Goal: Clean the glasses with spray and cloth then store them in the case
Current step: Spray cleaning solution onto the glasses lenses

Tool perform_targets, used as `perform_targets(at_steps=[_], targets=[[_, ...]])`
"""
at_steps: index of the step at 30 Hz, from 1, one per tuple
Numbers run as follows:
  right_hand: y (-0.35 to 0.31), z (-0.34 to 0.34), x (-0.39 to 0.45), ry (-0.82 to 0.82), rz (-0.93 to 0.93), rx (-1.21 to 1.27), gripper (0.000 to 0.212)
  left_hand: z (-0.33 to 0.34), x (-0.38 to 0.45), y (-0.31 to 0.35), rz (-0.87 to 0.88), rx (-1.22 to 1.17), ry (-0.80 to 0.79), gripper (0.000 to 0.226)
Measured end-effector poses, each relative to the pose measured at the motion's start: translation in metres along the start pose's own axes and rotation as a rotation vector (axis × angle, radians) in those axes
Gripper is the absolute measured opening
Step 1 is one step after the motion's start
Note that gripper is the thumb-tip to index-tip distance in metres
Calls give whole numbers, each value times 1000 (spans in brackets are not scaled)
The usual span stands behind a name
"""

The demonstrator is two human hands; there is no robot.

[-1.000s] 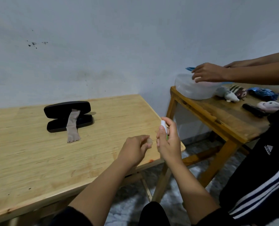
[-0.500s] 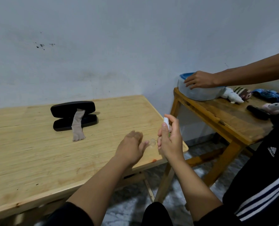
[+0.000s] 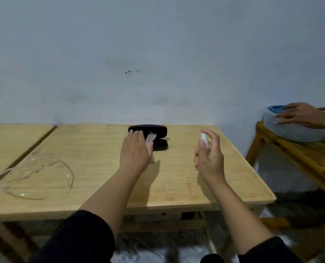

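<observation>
Clear-framed glasses (image 3: 38,174) lie on the wooden table (image 3: 186,179) at the left, arms unfolded. At the back of the table an open black case (image 3: 154,136) stands with a beige cloth (image 3: 150,139) draped over its lower half. My left hand (image 3: 135,150) hovers flat over the cloth's near end with fingers apart and partly hides it. To the right, above the table, my right hand (image 3: 209,152) holds a small white spray bottle (image 3: 204,138) upright, forefinger on its top.
A second wooden table (image 3: 11,137) adjoins on the left. At the right, another person's hand (image 3: 300,114) rests on a pale tub with a blue rim (image 3: 290,128) on a separate wooden table (image 3: 298,150). A gap of floor lies between the tables.
My view has swung left, bringing the glasses into sight. My left hand left the spray bottle's side and reached forward to the cloth at the case. The right hand still holds the bottle.
</observation>
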State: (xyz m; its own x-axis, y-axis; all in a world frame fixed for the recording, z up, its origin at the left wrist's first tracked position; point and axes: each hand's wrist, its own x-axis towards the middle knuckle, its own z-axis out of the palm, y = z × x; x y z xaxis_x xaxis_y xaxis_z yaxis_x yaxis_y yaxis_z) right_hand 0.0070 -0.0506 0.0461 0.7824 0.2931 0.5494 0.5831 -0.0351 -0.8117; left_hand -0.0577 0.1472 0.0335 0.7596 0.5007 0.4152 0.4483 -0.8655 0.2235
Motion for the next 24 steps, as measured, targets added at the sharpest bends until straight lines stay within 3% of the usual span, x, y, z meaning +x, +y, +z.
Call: perform_targets(at_steps=[18, 21, 24], targets=[[-56, 177, -36, -320, -127, 148, 21, -99, -104, -200, -354, 213, 87, 45], [-58, 196, -46, -369, -121, 166, 22, -106, -124, -233, -415, 161, 88, 39], [-60, 208, -52, -406, -120, 158, 22, -107, -135, -257, -505, 52, 22, 49]])
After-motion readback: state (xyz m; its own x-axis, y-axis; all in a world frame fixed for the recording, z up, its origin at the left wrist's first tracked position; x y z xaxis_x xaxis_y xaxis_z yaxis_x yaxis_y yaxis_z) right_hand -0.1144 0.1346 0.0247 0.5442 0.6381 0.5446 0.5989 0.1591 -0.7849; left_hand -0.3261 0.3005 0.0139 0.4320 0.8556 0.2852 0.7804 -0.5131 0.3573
